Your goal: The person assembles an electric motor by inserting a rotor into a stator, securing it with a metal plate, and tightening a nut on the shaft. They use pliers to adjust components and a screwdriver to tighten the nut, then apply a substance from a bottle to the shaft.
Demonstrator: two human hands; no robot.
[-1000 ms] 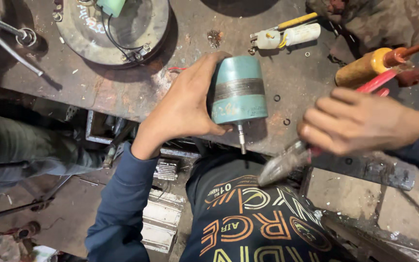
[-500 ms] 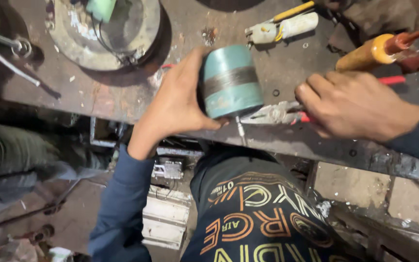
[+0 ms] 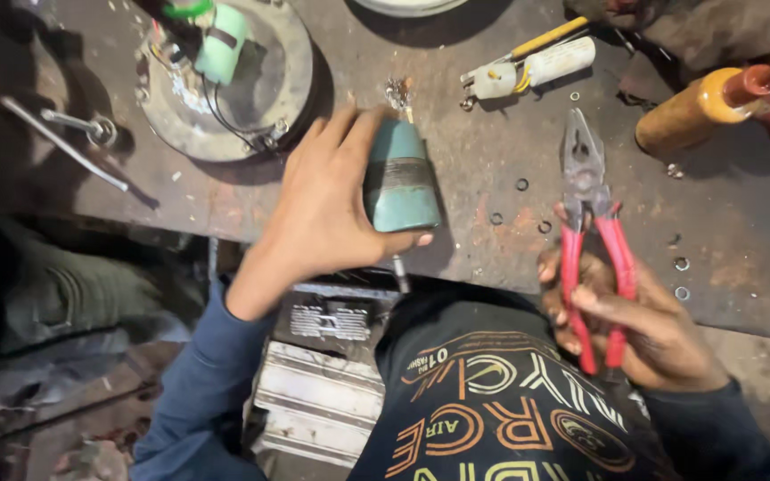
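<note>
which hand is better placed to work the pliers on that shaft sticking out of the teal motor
Right. The right hand already grips the red-handled pliers, jaws free, while the left hand is wrapped around the teal motor, steadying it on the bench.

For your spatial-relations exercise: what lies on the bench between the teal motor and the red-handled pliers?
In the head view, between the teal motor and the red-handled pliers lie a few small metal washers on rusty bench top; nothing larger.

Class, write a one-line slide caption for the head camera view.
At a worn metal workbench, the left hand grips a teal cylindrical motor while the right hand holds red-handled pliers.
</note>
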